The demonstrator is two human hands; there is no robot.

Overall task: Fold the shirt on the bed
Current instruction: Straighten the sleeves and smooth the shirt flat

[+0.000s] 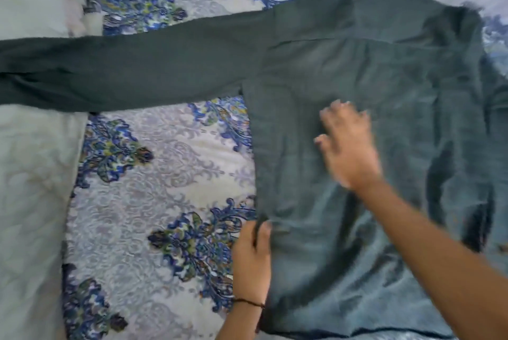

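Note:
A dark green long-sleeved shirt (384,70) lies flat, back up, on the bed, collar at the top right. Its left sleeve (123,67) stretches straight out to the left edge of view. My left hand (253,254) pinches the shirt's left side seam near the lower part of the body. Blurred by motion, my right hand (349,147) rests flat on the middle of the shirt with fingers spread, holding nothing. The shirt's right side runs out of view.
The bed is covered by a white quilt with blue floral patterns (154,174). A pale plain blanket or pillow (30,188) lies along the left side, under the sleeve's end.

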